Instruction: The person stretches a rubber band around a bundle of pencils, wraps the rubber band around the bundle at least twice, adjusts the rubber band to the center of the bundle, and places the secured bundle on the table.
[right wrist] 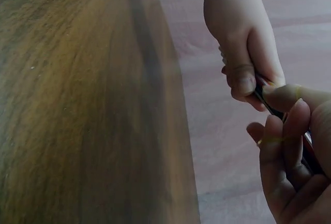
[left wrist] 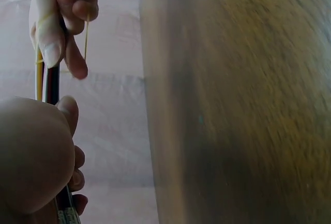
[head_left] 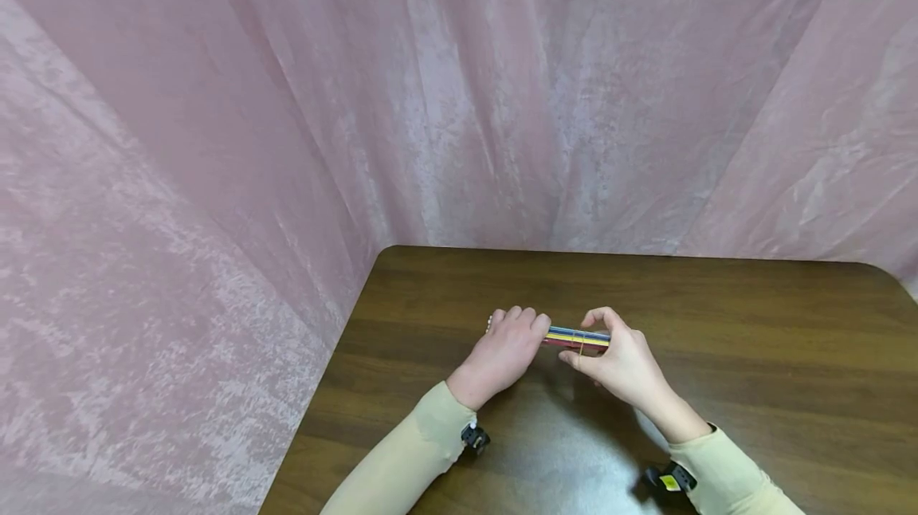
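Note:
A bundle of several coloured pencils (head_left: 566, 336), with blue, yellow and red barrels, is held above the table. My left hand (head_left: 505, 347) grips it around its left part, and small white ends show past the knuckles. My right hand (head_left: 627, 363) is at the other end, thumb and forefinger spread on either side of the pencils. A thin yellow rubber band (left wrist: 86, 40) runs stretched from the right fingers, and in the right wrist view the band (right wrist: 276, 139) loops over curled fingers. Silvery pencil ends (left wrist: 67, 214) stick out below the left hand in the left wrist view.
Beneath the hands is a brown wood-grain table (head_left: 753, 340) with rounded far corners. A pink velvety curtain (head_left: 488, 100) hangs behind it and down the left side. Small black wrist cameras sit on both sleeves.

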Tool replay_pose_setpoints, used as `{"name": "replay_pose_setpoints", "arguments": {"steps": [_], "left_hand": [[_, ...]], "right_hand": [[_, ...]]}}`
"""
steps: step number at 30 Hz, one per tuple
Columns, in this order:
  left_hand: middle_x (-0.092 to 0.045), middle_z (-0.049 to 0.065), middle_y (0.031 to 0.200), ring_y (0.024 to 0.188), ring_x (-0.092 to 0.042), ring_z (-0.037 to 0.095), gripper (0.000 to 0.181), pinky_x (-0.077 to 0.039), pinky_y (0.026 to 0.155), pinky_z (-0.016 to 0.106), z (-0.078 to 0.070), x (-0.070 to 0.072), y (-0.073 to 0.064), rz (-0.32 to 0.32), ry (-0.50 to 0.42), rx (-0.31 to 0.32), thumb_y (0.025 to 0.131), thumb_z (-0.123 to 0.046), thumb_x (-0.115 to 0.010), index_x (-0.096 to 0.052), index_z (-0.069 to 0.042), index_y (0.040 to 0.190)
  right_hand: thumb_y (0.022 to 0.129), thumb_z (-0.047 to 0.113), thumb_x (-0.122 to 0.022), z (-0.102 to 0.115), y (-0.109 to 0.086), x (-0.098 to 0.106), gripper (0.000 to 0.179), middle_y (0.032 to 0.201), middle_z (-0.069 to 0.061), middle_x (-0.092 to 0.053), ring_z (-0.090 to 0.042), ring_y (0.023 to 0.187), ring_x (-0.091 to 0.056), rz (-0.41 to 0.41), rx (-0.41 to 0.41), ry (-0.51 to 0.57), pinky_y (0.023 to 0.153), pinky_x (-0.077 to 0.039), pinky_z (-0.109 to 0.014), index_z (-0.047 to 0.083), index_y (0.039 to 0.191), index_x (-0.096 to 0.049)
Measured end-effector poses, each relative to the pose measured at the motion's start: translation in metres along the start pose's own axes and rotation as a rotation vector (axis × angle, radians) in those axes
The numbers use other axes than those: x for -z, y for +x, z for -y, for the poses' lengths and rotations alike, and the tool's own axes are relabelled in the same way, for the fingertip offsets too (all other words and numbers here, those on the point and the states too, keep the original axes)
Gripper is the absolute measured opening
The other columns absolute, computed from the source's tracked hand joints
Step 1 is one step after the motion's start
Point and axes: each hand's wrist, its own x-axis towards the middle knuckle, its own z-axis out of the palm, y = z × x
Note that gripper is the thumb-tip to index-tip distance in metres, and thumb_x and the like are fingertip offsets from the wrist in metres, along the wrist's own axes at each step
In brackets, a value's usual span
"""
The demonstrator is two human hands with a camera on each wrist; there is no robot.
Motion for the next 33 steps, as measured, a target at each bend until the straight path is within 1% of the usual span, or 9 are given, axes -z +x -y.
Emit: {"name": "replay_pose_setpoints", "arguments": {"steps": [3,6,12,14,18,22,25,30,33], "left_hand": [[-0.058,-0.003,0.091,0.082,-0.054,0.018,0.013,-0.038,0.072,0.033,-0.001,0.001,0.0,0.013,-0.044,0.035,0.104,-0.018,-0.069,-0.056,-0.016,0.106],[-0.059,-0.003,0.091,0.083,-0.056,0.018,0.011,-0.038,0.071,0.033,-0.002,0.002,-0.001,0.014,-0.062,0.054,0.104,-0.016,-0.068,-0.057,-0.015,0.107],[-0.06,-0.003,0.093,0.083,-0.055,0.018,0.014,-0.032,0.069,0.03,-0.003,0.005,-0.002,-0.001,-0.133,0.088,0.104,-0.018,-0.071,-0.058,-0.015,0.11],[-0.06,-0.003,0.094,0.084,-0.055,0.017,0.018,-0.033,0.069,0.03,-0.003,0.006,-0.002,-0.013,-0.168,0.097,0.104,-0.023,-0.072,-0.058,-0.014,0.111],[-0.06,-0.003,0.096,0.085,-0.055,0.017,0.021,-0.035,0.071,0.03,-0.004,0.009,-0.001,-0.025,-0.261,0.096,0.103,-0.027,-0.072,-0.058,-0.014,0.112],[-0.06,-0.004,0.095,0.085,-0.054,0.016,0.019,-0.035,0.073,0.029,-0.001,0.012,-0.002,-0.011,-0.332,0.13,0.104,-0.026,-0.071,-0.058,-0.014,0.112],[-0.061,-0.004,0.095,0.086,-0.056,0.018,0.02,-0.036,0.072,0.03,0.004,0.011,-0.003,-0.006,-0.347,0.173,0.103,-0.028,-0.07,-0.059,-0.014,0.111],[-0.062,-0.002,0.094,0.085,-0.059,0.019,0.021,-0.036,0.07,0.031,0.012,0.005,-0.004,0.005,-0.34,0.242,0.104,-0.03,-0.07,-0.057,-0.013,0.108],[-0.061,-0.003,0.093,0.083,-0.058,0.019,0.022,-0.035,0.069,0.031,0.013,0.002,-0.004,0.022,-0.335,0.272,0.105,-0.03,-0.069,-0.055,-0.013,0.107]], "right_hand": [[0.08,0.024,-0.096,0.0,0.001,-0.003,0.064,0.059,-0.001,-0.065,-0.021,0.045,-0.063,-0.041,-0.012,0.016,0.047,-0.051,-0.034,0.013,0.119,-0.046],[0.081,0.02,-0.096,0.0,0.0,-0.007,0.066,0.066,-0.004,-0.069,-0.024,0.048,-0.065,-0.075,-0.026,0.077,0.05,-0.053,-0.033,0.01,0.119,-0.042],[0.084,0.007,-0.092,-0.003,-0.001,-0.012,0.061,0.08,-0.008,-0.071,-0.018,0.052,-0.064,-0.09,-0.057,0.332,0.052,-0.055,-0.031,0.004,0.115,-0.039],[0.086,0.006,-0.09,-0.003,-0.001,-0.015,0.057,0.083,-0.007,-0.074,-0.016,0.053,-0.064,-0.074,-0.057,0.404,0.053,-0.056,-0.03,0.002,0.116,-0.041],[0.093,0.011,-0.085,-0.005,0.0,-0.024,0.038,0.089,-0.014,-0.077,-0.014,0.054,-0.062,0.006,-0.048,0.44,0.055,-0.056,-0.029,-0.006,0.116,-0.06],[0.105,0.016,-0.07,-0.008,-0.002,-0.033,0.027,0.1,-0.022,-0.078,-0.013,0.055,-0.059,0.115,-0.025,0.429,0.059,-0.056,-0.03,-0.008,0.116,-0.067],[0.113,0.018,-0.055,-0.009,-0.006,-0.036,0.025,0.098,-0.016,-0.08,-0.014,0.054,-0.057,0.163,0.022,0.368,0.061,-0.056,-0.032,-0.003,0.108,-0.065],[0.117,0.015,-0.043,-0.005,-0.016,-0.039,0.032,0.075,0.004,-0.075,-0.024,0.058,-0.062,0.121,0.146,0.186,0.059,-0.055,-0.035,0.012,0.092,-0.064],[0.114,0.011,-0.048,0.002,-0.021,-0.039,0.03,0.066,0.015,-0.063,-0.015,0.058,-0.061,0.071,0.288,0.053,0.058,-0.049,-0.029,0.019,0.088,-0.061]]}}
